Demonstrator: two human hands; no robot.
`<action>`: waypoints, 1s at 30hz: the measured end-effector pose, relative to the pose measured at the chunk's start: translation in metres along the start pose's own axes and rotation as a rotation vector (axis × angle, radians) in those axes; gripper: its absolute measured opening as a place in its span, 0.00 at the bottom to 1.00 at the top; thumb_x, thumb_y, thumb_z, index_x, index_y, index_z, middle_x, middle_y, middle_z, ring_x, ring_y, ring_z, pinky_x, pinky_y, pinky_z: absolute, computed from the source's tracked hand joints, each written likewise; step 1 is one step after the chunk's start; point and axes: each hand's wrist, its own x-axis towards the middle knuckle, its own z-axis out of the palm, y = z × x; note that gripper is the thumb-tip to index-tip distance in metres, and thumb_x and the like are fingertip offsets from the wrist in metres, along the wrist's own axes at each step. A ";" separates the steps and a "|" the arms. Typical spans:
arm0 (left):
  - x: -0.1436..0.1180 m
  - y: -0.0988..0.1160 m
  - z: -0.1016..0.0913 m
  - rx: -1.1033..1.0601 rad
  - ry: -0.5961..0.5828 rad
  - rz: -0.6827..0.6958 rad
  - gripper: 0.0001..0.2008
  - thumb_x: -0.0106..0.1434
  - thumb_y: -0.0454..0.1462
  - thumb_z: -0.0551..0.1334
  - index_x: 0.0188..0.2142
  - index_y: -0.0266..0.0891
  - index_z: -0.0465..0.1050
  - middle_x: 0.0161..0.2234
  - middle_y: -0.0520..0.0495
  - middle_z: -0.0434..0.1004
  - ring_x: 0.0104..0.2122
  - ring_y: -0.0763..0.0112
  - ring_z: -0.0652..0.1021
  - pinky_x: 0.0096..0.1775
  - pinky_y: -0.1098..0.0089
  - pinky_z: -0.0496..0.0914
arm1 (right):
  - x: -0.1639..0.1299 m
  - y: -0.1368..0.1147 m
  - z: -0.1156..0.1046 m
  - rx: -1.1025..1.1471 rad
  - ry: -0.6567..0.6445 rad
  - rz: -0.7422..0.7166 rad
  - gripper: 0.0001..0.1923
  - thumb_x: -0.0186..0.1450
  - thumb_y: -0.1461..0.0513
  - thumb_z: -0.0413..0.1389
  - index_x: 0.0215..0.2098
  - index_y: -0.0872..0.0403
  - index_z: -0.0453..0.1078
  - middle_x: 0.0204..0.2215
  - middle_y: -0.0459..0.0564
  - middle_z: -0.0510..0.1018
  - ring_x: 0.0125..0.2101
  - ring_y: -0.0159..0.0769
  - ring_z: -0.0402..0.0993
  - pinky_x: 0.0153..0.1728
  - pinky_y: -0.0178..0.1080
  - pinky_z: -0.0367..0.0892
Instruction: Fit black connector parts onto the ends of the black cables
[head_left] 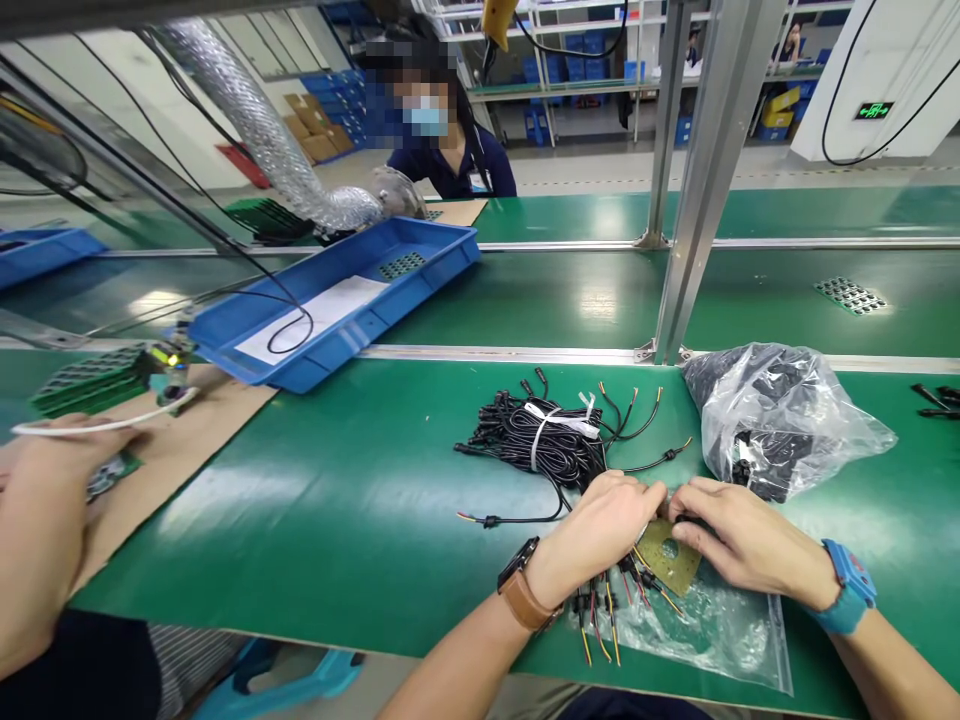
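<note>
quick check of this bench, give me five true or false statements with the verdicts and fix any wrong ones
1. The left hand and right hand are close together by the yellowish plate. True.
2. The brown-strapped watch is on the right wrist. False: it is on the left; the right wrist wears a blue band.
3. A white tie goes around the bundle of black cables. True.
4. The clear bag of black parts lies left of that bundle. False: it lies to the right.
5. The blue tray holds only a green board. False: a white sheet lies in it too.
</note>
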 end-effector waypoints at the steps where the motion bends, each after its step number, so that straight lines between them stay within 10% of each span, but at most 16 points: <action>1: 0.000 0.000 0.000 0.010 -0.004 -0.002 0.07 0.72 0.27 0.52 0.41 0.38 0.66 0.32 0.48 0.77 0.33 0.64 0.78 0.44 0.63 0.70 | 0.000 0.001 0.000 0.017 0.023 -0.007 0.08 0.76 0.60 0.47 0.43 0.53 0.66 0.36 0.51 0.74 0.36 0.39 0.72 0.39 0.41 0.67; 7: 0.001 0.001 0.004 0.030 -0.006 -0.010 0.07 0.71 0.27 0.52 0.42 0.38 0.65 0.31 0.48 0.77 0.32 0.64 0.78 0.44 0.63 0.70 | 0.000 0.005 0.000 0.050 0.022 -0.011 0.07 0.75 0.60 0.49 0.42 0.52 0.67 0.35 0.51 0.75 0.34 0.39 0.73 0.38 0.41 0.68; 18: 0.004 -0.005 0.007 -0.434 0.287 0.066 0.06 0.70 0.31 0.58 0.45 0.39 0.71 0.41 0.45 0.79 0.40 0.64 0.79 0.43 0.66 0.72 | -0.005 0.022 -0.011 0.250 0.498 0.077 0.12 0.72 0.54 0.58 0.45 0.51 0.78 0.35 0.50 0.82 0.34 0.38 0.77 0.37 0.38 0.71; 30: 0.004 0.007 0.006 -0.658 0.637 -0.009 0.09 0.70 0.37 0.60 0.35 0.37 0.77 0.26 0.49 0.78 0.24 0.73 0.74 0.30 0.72 0.67 | -0.005 0.009 -0.004 0.605 0.327 0.187 0.19 0.71 0.50 0.57 0.51 0.53 0.75 0.33 0.50 0.80 0.29 0.35 0.75 0.32 0.38 0.75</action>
